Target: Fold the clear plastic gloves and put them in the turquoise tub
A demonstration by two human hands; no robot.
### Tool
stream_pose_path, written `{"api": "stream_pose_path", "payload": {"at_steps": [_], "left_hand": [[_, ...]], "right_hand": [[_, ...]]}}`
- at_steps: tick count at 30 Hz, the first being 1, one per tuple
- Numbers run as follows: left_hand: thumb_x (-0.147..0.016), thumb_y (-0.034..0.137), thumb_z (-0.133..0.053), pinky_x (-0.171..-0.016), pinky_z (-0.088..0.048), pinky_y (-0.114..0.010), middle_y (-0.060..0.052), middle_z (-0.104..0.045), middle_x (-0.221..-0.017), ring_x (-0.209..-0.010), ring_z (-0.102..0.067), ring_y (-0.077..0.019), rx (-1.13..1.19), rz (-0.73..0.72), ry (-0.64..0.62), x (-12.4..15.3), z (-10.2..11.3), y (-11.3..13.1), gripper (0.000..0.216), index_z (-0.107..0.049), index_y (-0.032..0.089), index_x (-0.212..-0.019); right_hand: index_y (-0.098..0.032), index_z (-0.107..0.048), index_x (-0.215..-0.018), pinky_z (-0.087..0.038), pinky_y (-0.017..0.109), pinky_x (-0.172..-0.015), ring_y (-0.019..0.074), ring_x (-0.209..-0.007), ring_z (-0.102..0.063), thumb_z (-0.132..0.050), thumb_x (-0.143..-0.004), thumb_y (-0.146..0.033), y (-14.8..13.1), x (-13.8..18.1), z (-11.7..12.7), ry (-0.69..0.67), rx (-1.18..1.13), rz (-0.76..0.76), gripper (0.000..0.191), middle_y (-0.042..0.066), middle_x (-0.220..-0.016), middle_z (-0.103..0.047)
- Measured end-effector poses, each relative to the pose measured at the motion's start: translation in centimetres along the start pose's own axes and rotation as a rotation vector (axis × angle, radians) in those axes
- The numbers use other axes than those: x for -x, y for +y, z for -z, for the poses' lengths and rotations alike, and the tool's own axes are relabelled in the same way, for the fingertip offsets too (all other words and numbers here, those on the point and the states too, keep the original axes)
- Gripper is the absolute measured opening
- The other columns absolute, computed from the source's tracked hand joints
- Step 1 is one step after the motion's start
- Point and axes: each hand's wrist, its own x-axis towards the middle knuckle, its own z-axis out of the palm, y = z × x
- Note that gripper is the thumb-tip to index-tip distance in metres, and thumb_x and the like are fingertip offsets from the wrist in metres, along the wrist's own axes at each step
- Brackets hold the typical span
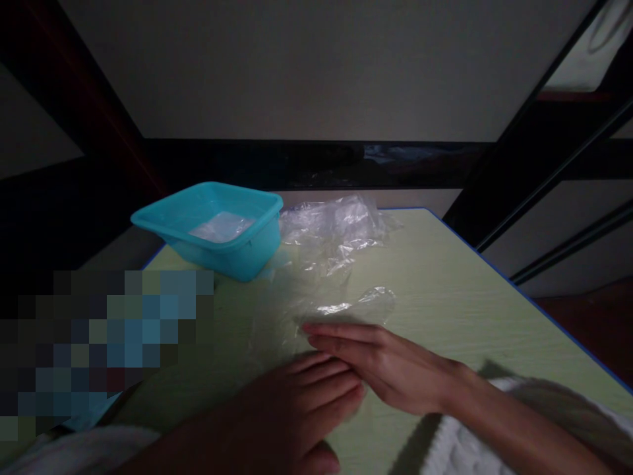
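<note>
My left hand [291, 409] lies flat on the pale green table [469, 310], fingers stretched toward the right. My right hand [376, 359] lies flat too, fingers pointing left and resting partly over the left fingertips. Both press on a thin clear plastic sheet or bag [316, 316] spread on the table in front of me. It is dim, so the sheet's edges are hard to make out. Neither hand grips anything.
A turquoise plastic tub [217, 231] stands at the table's far left with something clear inside. A crumpled heap of clear plastic bags [336, 231] lies right of it. The table's blue-trimmed right edge [544, 310] drops to a dark floor. A blurred patch covers the left.
</note>
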Motion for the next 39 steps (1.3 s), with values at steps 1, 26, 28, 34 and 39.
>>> {"api": "stream_pose_path", "payload": {"at_steps": [1, 26, 28, 34, 39], "left_hand": [[-0.075, 0.026, -0.069, -0.106, -0.032, -0.035, -0.008, -0.058, -0.125, -0.118, -0.051, -0.0245, -0.005, -0.012, -0.025, -0.1, 0.1, 0.0, 0.051, -0.055, 0.018, -0.123], [-0.087, 0.028, -0.053, -0.111, -0.023, -0.042, -0.001, -0.025, -0.149, -0.136, -0.025, -0.0236, -0.203, -0.106, -0.163, 0.8, -0.1, -0.2, 0.052, -0.036, 0.027, -0.136], [-0.088, 0.029, -0.052, -0.111, -0.023, -0.042, -0.001, -0.024, -0.149, -0.136, -0.025, -0.0238, -0.213, -0.095, -0.193, 0.7, 0.1, 0.0, 0.052, -0.035, 0.027, -0.137], [-0.090, 0.033, -0.049, -0.112, -0.021, -0.041, -0.002, -0.027, -0.147, -0.136, -0.023, -0.0224, -0.129, -0.087, -0.208, 1.0, 0.8, 0.2, 0.049, -0.037, 0.025, -0.136], [-0.092, 0.026, -0.042, -0.112, -0.018, -0.040, -0.003, -0.034, -0.144, -0.136, -0.024, -0.0201, 0.055, -0.141, -0.182, 1.7, 0.6, -0.8, 0.049, -0.031, 0.022, -0.140]], "right_hand": [[-0.002, -0.042, -0.132, -0.036, 0.026, -0.105, 0.0157, -0.129, -0.037, -0.040, -0.084, -0.004, -0.1, -0.1, 0.0, -0.031, 0.010, 0.006, 0.048, 0.015, -0.140, -0.040], [-0.011, -0.014, -0.144, -0.012, 0.055, -0.110, 0.0261, -0.138, -0.011, -0.022, -0.090, -0.059, 4.2, 0.1, 1.9, -0.114, 0.427, -0.343, 0.073, 0.011, -0.149, -0.016], [-0.010, -0.014, -0.144, -0.013, 0.055, -0.109, 0.0265, -0.138, -0.012, -0.021, -0.090, -0.059, 4.4, 0.2, 1.9, -0.095, 0.455, -0.345, 0.073, 0.012, -0.149, -0.017], [-0.007, -0.030, -0.139, -0.018, 0.059, -0.106, 0.0317, -0.137, -0.016, -0.023, -0.086, -0.065, 3.7, 0.3, 1.7, -0.026, 0.605, -0.285, 0.079, 0.015, -0.148, -0.021], [-0.009, -0.053, -0.124, -0.020, 0.059, -0.105, 0.0331, -0.136, -0.020, -0.029, -0.087, -0.062, 2.9, 0.6, 2.5, 0.038, 0.694, -0.194, 0.069, 0.015, -0.147, -0.027]]}}
